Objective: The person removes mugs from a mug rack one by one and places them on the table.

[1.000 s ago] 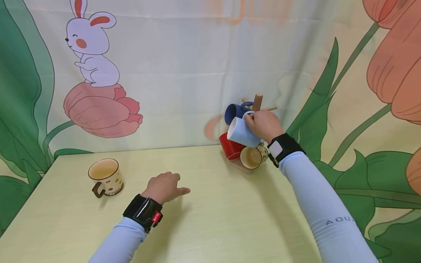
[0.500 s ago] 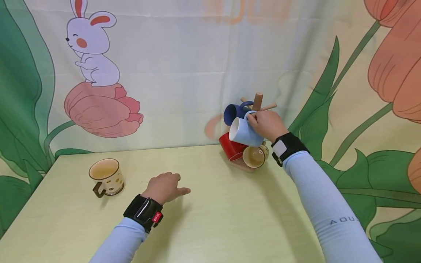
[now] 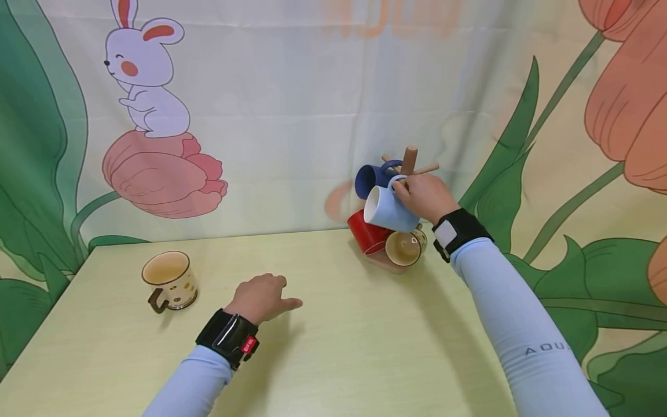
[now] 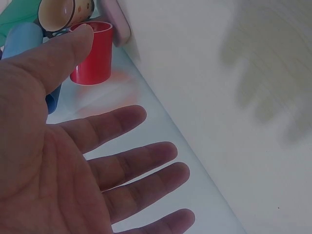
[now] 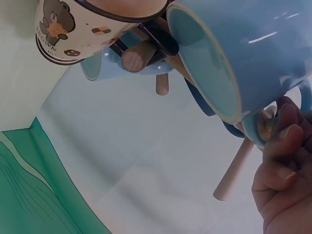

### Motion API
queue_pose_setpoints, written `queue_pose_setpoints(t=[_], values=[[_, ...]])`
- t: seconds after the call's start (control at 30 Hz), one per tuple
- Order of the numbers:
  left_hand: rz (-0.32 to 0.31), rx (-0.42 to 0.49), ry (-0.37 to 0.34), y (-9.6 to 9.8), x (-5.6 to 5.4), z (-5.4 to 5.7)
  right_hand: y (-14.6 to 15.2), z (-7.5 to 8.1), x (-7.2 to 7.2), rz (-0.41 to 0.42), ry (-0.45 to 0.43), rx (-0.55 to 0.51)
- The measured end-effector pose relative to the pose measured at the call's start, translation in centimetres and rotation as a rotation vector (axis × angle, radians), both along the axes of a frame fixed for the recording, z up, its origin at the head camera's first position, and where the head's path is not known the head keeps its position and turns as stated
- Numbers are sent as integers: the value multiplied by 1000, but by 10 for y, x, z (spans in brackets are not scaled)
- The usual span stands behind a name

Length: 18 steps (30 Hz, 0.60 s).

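In the head view my right hand (image 3: pixel 427 198) pinches the handle of a light blue mug (image 3: pixel 389 209) at a wooden mug tree (image 3: pixel 409 161). The right wrist view shows the end of a wooden peg within that mug's handle (image 5: pixel 254 130), with my curled fingers beside it. A dark blue mug (image 3: pixel 367 180) hangs behind. Below are a red mug (image 3: pixel 367 233) and a cream patterned mug (image 3: pixel 405 248), both tilted on the tree. My left hand (image 3: pixel 260 298) hovers over the table, fingers spread and holding nothing; its palm (image 4: pixel 53 180) shows in the left wrist view.
Another cream mug (image 3: pixel 169 281) with a dark brown handle stands upright on the table's left side. The pale table (image 3: pixel 333 347) reaches back to a printed curtain (image 3: pixel 271 145). The tree's base (image 3: pixel 385 263) sits near the table's back edge.
My right hand and the light blue mug have shifted slightly to the right since a second ago, then barely moved. My left hand has stayed in place.
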<state>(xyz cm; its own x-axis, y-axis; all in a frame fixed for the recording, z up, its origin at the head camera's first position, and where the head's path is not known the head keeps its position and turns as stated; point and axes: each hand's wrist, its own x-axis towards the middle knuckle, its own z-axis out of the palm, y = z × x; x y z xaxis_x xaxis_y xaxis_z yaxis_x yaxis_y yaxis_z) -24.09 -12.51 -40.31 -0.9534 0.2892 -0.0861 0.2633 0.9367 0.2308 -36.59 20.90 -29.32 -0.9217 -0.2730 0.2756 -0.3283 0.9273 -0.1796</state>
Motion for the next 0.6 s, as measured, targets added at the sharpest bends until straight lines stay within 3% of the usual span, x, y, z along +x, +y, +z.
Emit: queue_pose_setpoints(t=[0.27, 0.6], values=[[6, -4, -5, 0, 0, -2, 14, -3, -4, 24, -81, -48], [2, -4, -5, 0, 0, 0, 25, 0, 0, 44, -101, -69]])
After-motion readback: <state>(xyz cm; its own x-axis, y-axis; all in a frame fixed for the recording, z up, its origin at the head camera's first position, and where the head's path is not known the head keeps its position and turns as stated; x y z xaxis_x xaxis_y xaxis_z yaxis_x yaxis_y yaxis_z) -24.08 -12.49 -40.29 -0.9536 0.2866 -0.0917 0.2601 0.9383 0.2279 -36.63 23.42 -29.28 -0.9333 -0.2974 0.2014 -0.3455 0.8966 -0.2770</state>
